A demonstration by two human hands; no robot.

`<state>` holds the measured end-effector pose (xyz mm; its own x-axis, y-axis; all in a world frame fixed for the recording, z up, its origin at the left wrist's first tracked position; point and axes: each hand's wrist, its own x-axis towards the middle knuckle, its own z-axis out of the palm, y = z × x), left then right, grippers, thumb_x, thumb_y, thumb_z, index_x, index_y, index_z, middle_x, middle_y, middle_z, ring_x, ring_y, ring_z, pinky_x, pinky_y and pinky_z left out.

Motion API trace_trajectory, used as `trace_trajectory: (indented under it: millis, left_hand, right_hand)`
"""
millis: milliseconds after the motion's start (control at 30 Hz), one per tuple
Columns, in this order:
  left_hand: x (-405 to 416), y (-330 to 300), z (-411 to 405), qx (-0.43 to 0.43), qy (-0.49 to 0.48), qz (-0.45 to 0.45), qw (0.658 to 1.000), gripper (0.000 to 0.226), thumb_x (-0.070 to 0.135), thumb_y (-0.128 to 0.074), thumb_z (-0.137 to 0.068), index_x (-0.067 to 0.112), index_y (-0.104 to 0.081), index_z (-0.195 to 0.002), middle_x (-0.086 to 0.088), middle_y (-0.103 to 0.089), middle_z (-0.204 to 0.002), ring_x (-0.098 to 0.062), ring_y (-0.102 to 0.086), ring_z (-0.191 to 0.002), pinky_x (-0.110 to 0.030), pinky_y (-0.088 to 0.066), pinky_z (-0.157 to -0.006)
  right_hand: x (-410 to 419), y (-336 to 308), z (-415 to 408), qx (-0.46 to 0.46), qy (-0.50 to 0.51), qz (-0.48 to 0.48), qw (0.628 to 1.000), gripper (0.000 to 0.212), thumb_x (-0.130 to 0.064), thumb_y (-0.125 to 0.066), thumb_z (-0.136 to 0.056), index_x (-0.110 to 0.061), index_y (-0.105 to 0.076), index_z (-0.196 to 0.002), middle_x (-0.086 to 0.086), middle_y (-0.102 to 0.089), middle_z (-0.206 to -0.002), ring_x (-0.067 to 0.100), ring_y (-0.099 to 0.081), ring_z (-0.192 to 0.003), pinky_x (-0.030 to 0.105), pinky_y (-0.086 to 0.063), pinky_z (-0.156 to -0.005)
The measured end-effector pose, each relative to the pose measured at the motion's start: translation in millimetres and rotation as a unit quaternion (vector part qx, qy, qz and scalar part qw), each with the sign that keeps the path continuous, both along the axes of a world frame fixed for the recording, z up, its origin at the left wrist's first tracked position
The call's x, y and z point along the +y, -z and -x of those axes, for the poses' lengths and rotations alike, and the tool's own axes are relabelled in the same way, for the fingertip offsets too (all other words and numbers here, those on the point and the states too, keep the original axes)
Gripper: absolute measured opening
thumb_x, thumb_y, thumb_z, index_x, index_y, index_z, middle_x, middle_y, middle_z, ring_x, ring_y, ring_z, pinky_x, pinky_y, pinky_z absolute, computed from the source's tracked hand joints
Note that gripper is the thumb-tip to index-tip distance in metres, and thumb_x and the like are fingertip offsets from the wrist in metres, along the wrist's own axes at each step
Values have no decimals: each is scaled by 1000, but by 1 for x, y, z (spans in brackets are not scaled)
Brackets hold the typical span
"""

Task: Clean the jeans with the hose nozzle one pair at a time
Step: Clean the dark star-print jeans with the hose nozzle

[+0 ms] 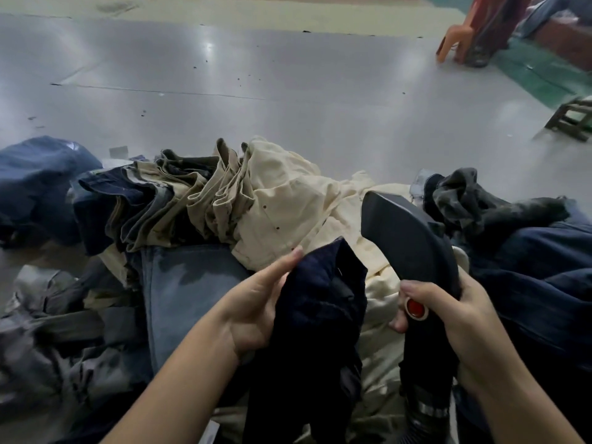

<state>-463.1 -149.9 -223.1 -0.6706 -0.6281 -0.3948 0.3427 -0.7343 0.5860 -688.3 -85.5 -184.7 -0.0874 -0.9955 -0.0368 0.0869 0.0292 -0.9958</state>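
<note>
Left hand [256,302] grips a bunched dark navy pair of jeans [317,331], held up over the clothing heap [198,200]. Right hand [448,312] wraps the black hose nozzle [407,238] by its handle, thumb beside the red button [415,307]. Nozzle head sits just right of the jeans, above cream trousers [288,193].

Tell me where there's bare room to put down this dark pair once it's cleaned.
Bare grey floor lies beyond the cream trousers, stretching toward the orange stool. Near both hands it is crowded: folded stack left, dark denim right.
</note>
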Motion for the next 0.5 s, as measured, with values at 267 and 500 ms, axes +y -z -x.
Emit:
trace_trajectory:
  millis: [267, 500]
  left_hand:
    - [-2, 8, 1, -108, -41, -88, 989, 30, 21, -61, -72, 5, -69, -96, -18, -70, -84, -30, -69, -70, -38, -56, -67]
    - [2, 10, -9, 70, -218, -66, 971, 70, 64, -57, -74, 10, -68, -118, -15, -66, -120, -30, -63, -111, -44, -51, -94]
  right_hand:
    - [0, 5, 4, 28, 13, -16, 999, 9, -23, -71, -68, -25, -64, -63, 9, -56, -56, 26, -60, -49, 34, -53, -52]
    - [1, 4, -1, 36, -6, -29, 999, 20, -16, -80, -65, -28, -64, -63, 8, -55, -55, 26, -60, -47, 30, -52, -50]
